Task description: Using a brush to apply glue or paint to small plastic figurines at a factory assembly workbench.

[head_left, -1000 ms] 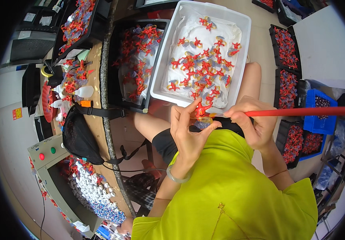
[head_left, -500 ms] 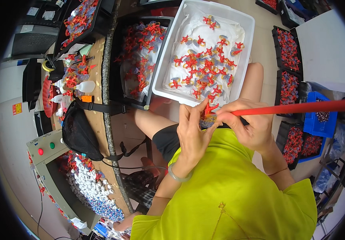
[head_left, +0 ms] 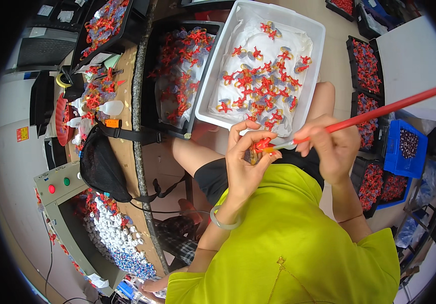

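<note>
Wooden bench (head_left: 131, 96) lines the left of the frame, a white bottle (head_left: 111, 108) on it, probably for easy reach. Next I see a black tray (head_left: 175, 130), then a white tray (head_left: 319, 55) at upper centre, its pale liner likely cushioning the red figures (head_left: 256, 81). Below it, the left hand (head_left: 251, 157) pinches one figure (head_left: 263, 143) between thumb and fingers, I'd judge to steady it. The right hand (head_left: 331, 149) grips a brush (head_left: 380, 113) pen-fashion, presumably for control, tip at the figure; I can't tell whether they touch. Far right, a blue bin (head_left: 396, 166).
</note>
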Tool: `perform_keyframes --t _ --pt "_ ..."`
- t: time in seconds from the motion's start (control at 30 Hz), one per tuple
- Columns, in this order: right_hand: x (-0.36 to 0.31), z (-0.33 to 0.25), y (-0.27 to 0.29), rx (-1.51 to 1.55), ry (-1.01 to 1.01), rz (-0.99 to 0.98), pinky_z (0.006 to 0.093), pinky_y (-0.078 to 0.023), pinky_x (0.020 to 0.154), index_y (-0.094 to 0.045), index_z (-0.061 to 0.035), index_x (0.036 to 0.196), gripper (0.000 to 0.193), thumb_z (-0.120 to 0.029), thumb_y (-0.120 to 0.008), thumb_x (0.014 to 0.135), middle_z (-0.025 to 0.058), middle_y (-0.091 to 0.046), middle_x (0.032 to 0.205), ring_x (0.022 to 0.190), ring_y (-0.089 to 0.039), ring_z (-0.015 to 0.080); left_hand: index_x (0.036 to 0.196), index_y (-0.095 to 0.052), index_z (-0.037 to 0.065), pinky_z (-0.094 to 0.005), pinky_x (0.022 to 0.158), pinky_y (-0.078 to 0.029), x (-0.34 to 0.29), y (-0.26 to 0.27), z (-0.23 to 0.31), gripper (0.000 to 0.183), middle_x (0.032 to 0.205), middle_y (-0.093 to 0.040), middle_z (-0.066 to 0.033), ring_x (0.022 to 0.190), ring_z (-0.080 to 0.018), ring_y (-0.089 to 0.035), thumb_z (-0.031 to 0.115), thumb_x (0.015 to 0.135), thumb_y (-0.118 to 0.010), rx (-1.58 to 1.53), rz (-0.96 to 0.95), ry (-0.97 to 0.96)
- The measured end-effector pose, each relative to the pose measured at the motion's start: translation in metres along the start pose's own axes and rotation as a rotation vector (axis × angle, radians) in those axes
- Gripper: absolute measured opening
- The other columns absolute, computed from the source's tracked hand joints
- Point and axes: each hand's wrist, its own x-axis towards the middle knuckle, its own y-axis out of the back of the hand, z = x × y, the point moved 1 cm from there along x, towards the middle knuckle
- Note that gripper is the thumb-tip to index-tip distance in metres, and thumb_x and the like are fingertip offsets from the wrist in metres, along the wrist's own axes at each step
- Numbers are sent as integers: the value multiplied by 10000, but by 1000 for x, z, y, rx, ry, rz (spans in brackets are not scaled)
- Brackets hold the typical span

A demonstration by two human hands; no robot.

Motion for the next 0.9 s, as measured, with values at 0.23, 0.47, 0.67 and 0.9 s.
perform_keyframes --t 0.23,0.47,0.67,0.9 --pt "0 20 10 243 -80 147 243 -436 502 -594 73 839 396 -236 -405 1000 121 -577 698 530 -548 147 1324 -306 20 -255 834 -419 -8 4 0 588 1147 -432 -102 1007 -151 -459 -46 821 -604 -513 -164 125" --pt "-4 14 3 270 -153 -194 229 -428 546 -613 31 800 345 -228 -473 979 61 -603 699 601 -542 111 1375 -176 45 -263 869 -410 -19 3 -2 710 1195 -337 -117 987 -171 -443 -131 798 -549 -291 -199 -1" --pt "12 0 8 15 43 -134 249 -415 561 -613 7 755 262 -180 -543 924 73 -618 709 618 -569 131 1372 -189 44 -270 854 -430 -12 12 7 727 1165 -330 -107 987 -172 -448 -152 772 -551 -240 -175 -47" --pt "23 4 -18 76 23 -87 222 -389 585 -640 -33 758 281 -236 -533 922 15 -560 682 624 -495 82 1361 -166 23 -321 898 -394 -8 36 0 671 1174 -298 -78 1004 -172 -433 -110 796 -502 -415 -127 -56"
